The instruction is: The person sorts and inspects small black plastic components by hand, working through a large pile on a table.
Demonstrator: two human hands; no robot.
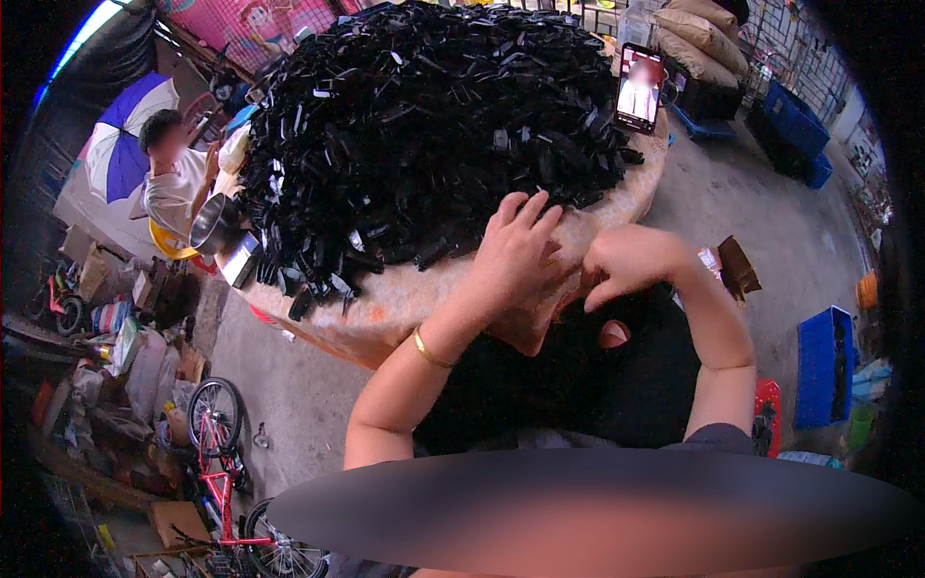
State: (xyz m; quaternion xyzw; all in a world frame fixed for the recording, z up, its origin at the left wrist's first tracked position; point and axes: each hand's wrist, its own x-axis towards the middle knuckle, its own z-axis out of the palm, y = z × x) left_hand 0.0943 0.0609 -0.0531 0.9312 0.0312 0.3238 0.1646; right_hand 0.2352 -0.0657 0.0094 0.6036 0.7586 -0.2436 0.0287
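Where the black pieces (pixel 434 135) are piled: nearly all of the round tabletop is taken up, thin glossy scraps being heaped high and strewn out to the near edge; let the heap's middle be taken as the clock's centre.
Left hand (pixel 520 241): seen at 5 o'clock, back upward, beside the pile's near fringe, its fingers half open and loosely bent; whether anything is gripped cannot be told.
Gold bangle (pixel 431 349): worn on the left wrist.
Right hand (pixel 631 260): spotted at 4 o'clock, near the left one, fingers curled in, thumb bent downward; again, it cannot be told whether anything is held.
Mottled cover (pixel 414 297): draped over the table, its edge drawn to a point at 5 o'clock.
Phone (pixel 639 89): propped upright between 2 and 3 o'clock, screen lit.
Metal bowl (pixel 214 223): tilted at 8 o'clock.
Co-worker (pixel 173 178): placed at 9 o'clock, dressed in a light top.
Red bicycle (pixel 224 496): parked at 7 o'clock.
Blue crate (pixel 817 371): set on the floor at 4 o'clock.
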